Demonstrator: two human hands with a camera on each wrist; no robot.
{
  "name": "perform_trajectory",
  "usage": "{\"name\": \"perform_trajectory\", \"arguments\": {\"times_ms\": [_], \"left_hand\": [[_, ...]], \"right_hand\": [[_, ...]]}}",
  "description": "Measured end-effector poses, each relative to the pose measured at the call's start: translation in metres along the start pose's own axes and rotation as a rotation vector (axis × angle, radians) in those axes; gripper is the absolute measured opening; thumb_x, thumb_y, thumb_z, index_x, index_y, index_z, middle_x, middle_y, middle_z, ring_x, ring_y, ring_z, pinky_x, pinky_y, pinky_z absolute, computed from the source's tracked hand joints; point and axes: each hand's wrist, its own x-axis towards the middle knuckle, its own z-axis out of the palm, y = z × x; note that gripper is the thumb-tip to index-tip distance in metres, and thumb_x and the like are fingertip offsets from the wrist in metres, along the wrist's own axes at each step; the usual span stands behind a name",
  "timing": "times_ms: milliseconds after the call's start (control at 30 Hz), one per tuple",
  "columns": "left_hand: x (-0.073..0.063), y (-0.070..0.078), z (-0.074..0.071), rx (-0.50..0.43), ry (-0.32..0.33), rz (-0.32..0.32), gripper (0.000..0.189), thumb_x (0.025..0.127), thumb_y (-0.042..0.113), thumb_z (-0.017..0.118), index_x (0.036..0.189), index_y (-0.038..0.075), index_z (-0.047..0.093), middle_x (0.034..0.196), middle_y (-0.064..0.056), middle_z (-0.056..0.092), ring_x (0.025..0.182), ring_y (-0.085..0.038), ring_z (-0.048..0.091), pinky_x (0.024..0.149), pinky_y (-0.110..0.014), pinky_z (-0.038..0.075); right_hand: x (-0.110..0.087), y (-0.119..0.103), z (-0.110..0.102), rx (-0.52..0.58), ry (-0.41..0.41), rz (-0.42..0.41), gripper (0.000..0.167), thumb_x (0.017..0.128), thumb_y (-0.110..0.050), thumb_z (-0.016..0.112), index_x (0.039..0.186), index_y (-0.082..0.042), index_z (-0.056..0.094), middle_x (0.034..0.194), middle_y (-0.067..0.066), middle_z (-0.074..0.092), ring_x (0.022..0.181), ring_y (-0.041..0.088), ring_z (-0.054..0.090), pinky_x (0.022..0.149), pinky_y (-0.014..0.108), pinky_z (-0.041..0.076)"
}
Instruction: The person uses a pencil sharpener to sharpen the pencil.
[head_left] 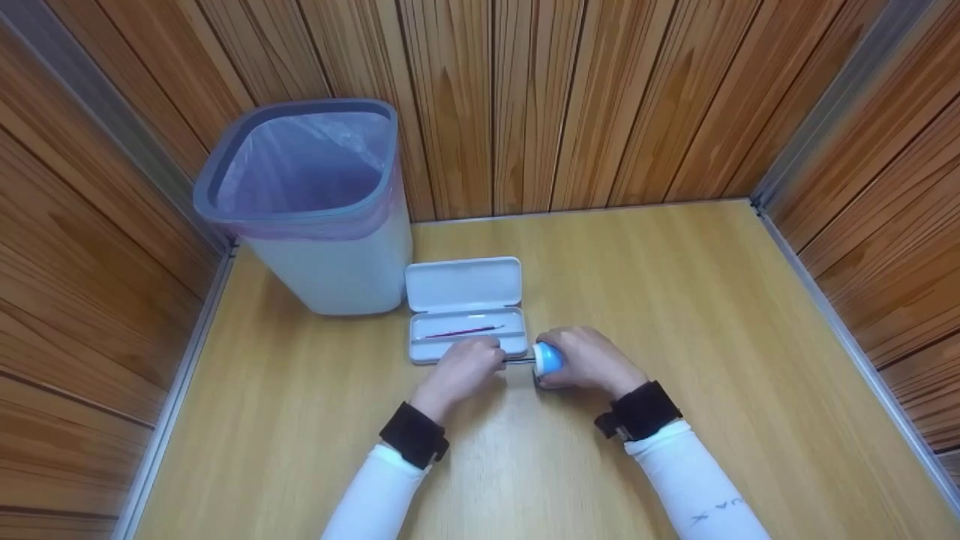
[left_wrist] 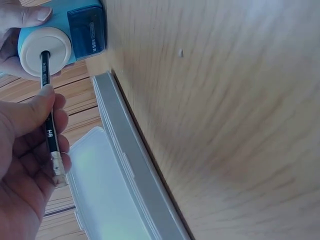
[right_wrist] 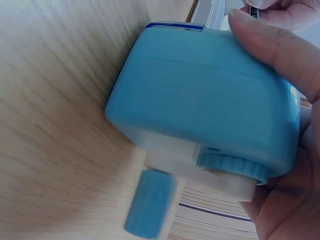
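Note:
A black pencil [left_wrist: 51,132] with a metal ferrule end is pinched between the thumb and fingers of my left hand [head_left: 466,366]. Its other end goes into the round white hole of a blue pencil sharpener [right_wrist: 200,95], which sits low at the table. My right hand [head_left: 592,361] grips the sharpener's body from the side, thumb across its top. A crank handle [right_wrist: 150,205] hangs at the sharpener's back in the right wrist view, with no fingers on it. Dark blue plastic forms the shavings drawer [left_wrist: 88,32].
Just beyond my left hand lies an open white pencil case [head_left: 463,285], a thin reddish pencil [head_left: 465,331] inside. A waste bin [head_left: 330,277] with a bag liner stands back left. Wood-panelled walls [head_left: 525,105] enclose the table. A tiny pale crumb [left_wrist: 180,52] lies on the tabletop.

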Motion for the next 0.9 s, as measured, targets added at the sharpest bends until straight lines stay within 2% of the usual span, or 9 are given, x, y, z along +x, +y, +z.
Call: {"name": "perform_trajectory", "arguments": {"times_ms": [433,733,900], "left_hand": [[0.0061,0.0044,0.0016,-0.017,-0.035,-0.002,0.009,0.085,0.009,0.075,0.094,0.009,0.075,0.080,0.000,0.064,0.072,-0.015,0.059,0.064,-0.025,0.048],[0.0105,0.0046,0.0011,-0.042,-0.035,0.001,0.009,0.086,0.008,0.074,0.094,0.008,0.076,0.081,-0.001,0.065,0.071,-0.016,0.060,0.063,-0.025,0.048],[0.0100,0.0052,0.0018,-0.004,-0.026,0.005,0.006,0.083,0.006,0.074,0.088,0.008,0.076,0.077,-0.002,0.064,0.068,-0.017,0.060,0.061,-0.028,0.049]], "right_hand": [[-0.0005,-0.0015,-0.0003,0.034,-0.012,0.052,0.054,0.072,-0.029,0.089,0.120,-0.015,0.068,0.103,-0.001,0.068,0.090,0.018,0.059,0.085,0.040,0.051],[0.0002,-0.0020,-0.0015,0.035,-0.025,0.070,0.055,0.072,-0.029,0.088,0.121,-0.014,0.068,0.104,-0.002,0.068,0.091,0.018,0.059,0.087,0.041,0.051],[0.0014,-0.0022,-0.0004,0.021,-0.022,0.049,0.051,0.072,-0.027,0.088,0.117,-0.013,0.068,0.100,-0.002,0.068,0.087,0.018,0.059,0.083,0.040,0.051]]}}
